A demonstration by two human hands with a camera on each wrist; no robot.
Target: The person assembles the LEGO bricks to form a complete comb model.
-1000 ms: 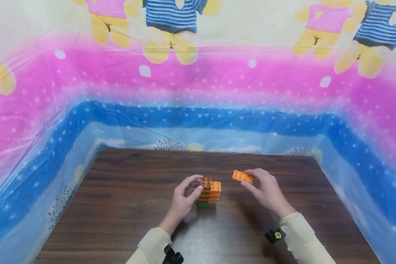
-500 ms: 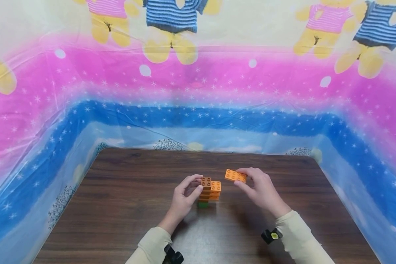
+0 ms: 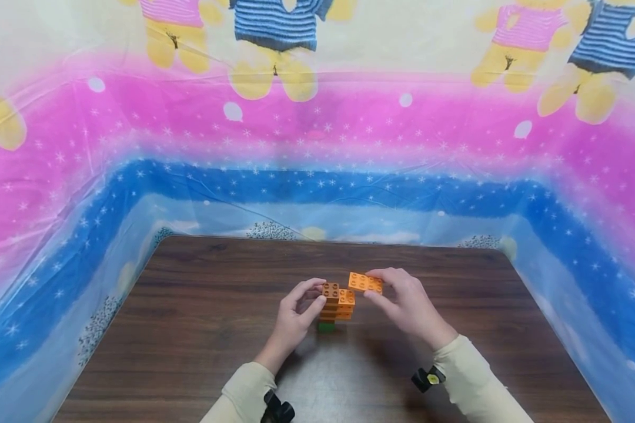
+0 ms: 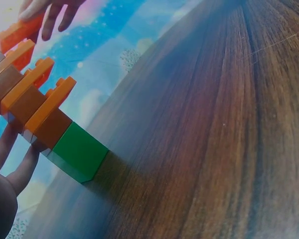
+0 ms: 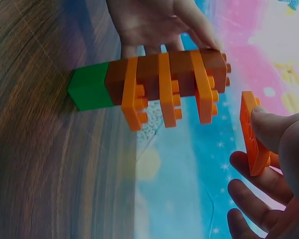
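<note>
A tower of toy building bricks stands upright near the table's middle: a green brick point(image 5: 92, 87) at the bottom, then brown bricks alternating with three thin orange ones that jut out to the right. A brown brick point(image 3: 330, 291) with bare studs tops it. My left hand point(image 3: 292, 320) grips the tower's upper part from the left, thumb in front and fingers behind. Up and to the right, my right hand point(image 3: 415, 302) pinches a loose thin orange brick point(image 3: 364, 282) by its right end. In the right wrist view, a gap separates this brick from the tower's top.
The dark wood-grain table point(image 3: 206, 294) stretches around the tower. Behind it and along both sides hangs a pink and blue printed cloth point(image 3: 317, 188). A black wrist camera point(image 3: 428, 379) sits at the right cuff, another camera point(image 3: 278, 408) at the left.
My right hand has brought the orange brick leftward, close to the tower's upper right. The left hand and the tower have stayed in place.
</note>
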